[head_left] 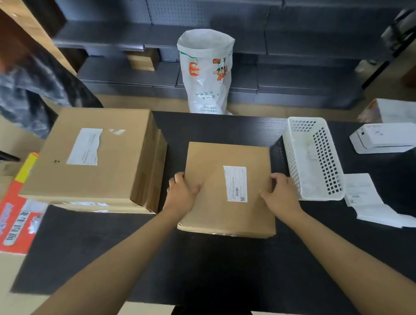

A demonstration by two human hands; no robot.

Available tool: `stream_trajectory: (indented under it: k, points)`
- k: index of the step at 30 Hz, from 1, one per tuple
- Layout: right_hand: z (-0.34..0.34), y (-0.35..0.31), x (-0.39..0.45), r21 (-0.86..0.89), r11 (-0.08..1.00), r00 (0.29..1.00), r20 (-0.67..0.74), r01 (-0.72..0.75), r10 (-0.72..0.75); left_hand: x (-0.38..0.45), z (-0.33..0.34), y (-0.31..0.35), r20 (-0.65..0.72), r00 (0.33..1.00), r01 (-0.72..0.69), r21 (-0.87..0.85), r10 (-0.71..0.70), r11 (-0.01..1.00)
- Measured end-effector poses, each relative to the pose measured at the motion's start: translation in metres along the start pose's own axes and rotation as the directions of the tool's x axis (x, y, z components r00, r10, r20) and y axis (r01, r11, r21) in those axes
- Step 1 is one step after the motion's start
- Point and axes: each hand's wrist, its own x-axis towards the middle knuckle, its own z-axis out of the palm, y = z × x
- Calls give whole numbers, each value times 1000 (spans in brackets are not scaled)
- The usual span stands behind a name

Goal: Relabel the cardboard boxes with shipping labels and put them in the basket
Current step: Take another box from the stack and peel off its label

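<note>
Meanwhile white basket (294, 154) holds paper scraps (311, 151); hands grip cardboard box (213, 204).

Black wood-grain tabletop (111, 243) beneath both hands. Beyond them, past the table's far edge, dark grey metal shelving (292, 48) with pegboard backing — tiers running the full width. White printed sack (206, 70) standing open on the floor ahead of the hands. Pale tan floor (139, 102) between table and shelving. Light wood panel (27, 22) far upper left — soft, even light.
</note>
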Motion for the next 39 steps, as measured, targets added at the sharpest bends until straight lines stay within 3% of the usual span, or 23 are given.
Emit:
stream_trajectory:
  k: [3,7,14,24,27,29,31,35,39]
  points:
    - [1,-12,2,-150,960,968,-43,238,-247,2,2,-1,30,999,23,-67,-21,998]
    - [10,-36,11,-119,935,941,98,335,-324,8,2,-3,46,997,61,-121,-55,991]
    - [25,-53,29,-83,975,978,-16,204,-206,11,1,-1,63,994,97,-169,-87,981]
    - [30,-49,41,-159,953,965,8,259,-261,13,0,0,74,993,104,-172,-93,980]
    - [31,-46,39,-74,966,967,-44,247,-250,14,-2,1,86,991,114,-174,-100,978]
    - [24,-39,37,17,955,955,-4,295,-295,14,-3,1,92,991,116,-178,-101,977]
    - [10,-28,34,53,888,881,112,458,-461,13,-3,2,96,990,117,-176,-101,977]
    - [-21,-3,24,-185,558,578,425,809,-697,10,-3,2,93,991,110,-160,-96,981]
    - [-23,5,17,-270,340,433,479,901,-764,10,-3,4,98,990,114,-151,-100,982]
